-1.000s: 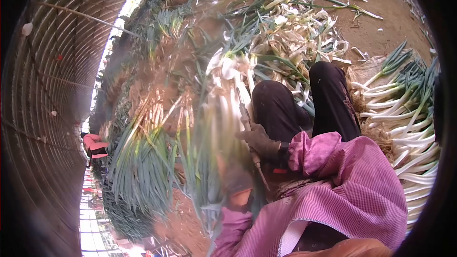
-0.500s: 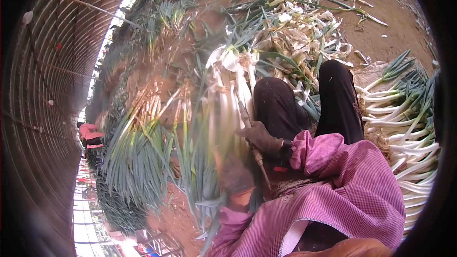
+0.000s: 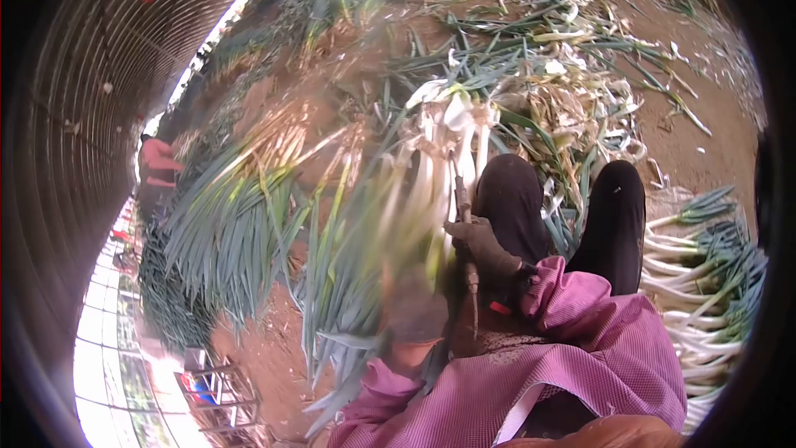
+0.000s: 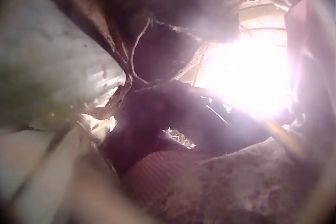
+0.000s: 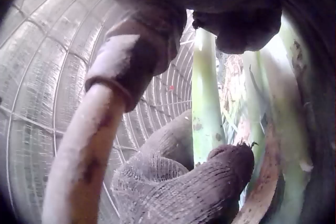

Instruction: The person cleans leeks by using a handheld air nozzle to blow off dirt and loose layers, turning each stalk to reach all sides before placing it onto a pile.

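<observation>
In the head view, my gloved right hand point(image 3: 487, 250) grips a slim metal air gun point(image 3: 473, 282), which lies lengthwise beside a bundle of long green onions point(image 3: 427, 162). A hose point(image 5: 79, 166) and its fitting run from the tool in the right wrist view, near a pale green onion stalk point(image 5: 206, 98) and gloved fingers point(image 5: 205, 187). My gloved left hand point(image 3: 414, 311), blurred, holds the leafy part of the bundle at its lower end. The left wrist view is dark and glaring, with a whitish green stalk point(image 4: 58, 71) close to the glove.
Unpeeled green onions point(image 3: 240, 224) lie in piles to the left. Peeled skins point(image 3: 572, 99) are heaped beyond my knees point(image 3: 510, 191). Cleaned white onions point(image 3: 680, 282) lie in a row on the right. Another person point(image 3: 157, 162) is far left, under the arched roof point(image 3: 75, 116).
The head view has swung, so the knees, bundle and hands appear shifted right or lower. My right hand keeps hold of the air gun and my left hand stays at the leaves.
</observation>
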Demonstrator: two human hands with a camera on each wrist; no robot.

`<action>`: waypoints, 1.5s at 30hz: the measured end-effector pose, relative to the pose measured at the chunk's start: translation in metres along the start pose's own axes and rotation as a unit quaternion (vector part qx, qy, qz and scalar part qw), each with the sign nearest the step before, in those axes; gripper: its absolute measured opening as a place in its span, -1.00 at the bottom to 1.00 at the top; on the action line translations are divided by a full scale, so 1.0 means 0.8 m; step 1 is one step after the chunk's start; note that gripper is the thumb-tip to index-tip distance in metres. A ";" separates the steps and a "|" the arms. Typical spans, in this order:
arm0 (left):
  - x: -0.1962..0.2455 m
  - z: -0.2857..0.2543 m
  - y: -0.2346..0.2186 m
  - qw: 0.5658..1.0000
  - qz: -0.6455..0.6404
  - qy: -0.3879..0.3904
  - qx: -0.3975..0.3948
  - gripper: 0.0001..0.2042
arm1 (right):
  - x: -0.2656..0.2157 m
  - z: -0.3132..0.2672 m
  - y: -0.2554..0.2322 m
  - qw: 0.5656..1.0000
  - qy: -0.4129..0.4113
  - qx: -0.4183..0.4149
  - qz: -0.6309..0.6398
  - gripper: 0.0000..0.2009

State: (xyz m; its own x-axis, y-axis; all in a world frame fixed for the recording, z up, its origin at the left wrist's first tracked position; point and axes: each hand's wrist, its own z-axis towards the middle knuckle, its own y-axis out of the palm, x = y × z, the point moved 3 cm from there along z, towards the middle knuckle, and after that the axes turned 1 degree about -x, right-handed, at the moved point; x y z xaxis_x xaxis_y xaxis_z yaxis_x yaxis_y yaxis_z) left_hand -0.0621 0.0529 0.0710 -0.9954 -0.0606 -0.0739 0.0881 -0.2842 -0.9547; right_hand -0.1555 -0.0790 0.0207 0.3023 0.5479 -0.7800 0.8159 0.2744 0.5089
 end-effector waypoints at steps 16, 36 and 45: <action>-0.058 0.077 -0.023 0.954 -0.046 0.144 -0.258 -0.69 | 0.009 0.014 -0.021 0.995 -0.006 0.012 -0.103 -0.80; -0.419 0.140 0.218 0.903 -0.025 -0.384 -0.190 -0.64 | -0.001 0.006 0.022 0.999 0.005 -0.011 -0.040 -0.91; -0.172 0.147 0.030 0.996 -0.082 0.005 -0.020 -0.67 | -0.001 -0.013 0.052 0.999 0.051 0.003 0.001 -0.87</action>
State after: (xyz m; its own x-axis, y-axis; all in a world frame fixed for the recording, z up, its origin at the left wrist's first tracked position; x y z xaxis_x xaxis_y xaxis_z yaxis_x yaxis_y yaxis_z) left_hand 0.0814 -0.0580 0.0918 -0.9967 -0.0062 0.0815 -0.0773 -0.2519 -0.9647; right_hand -0.1272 -0.0594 0.0461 0.2531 0.6264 -0.7372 0.8178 0.2685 0.5090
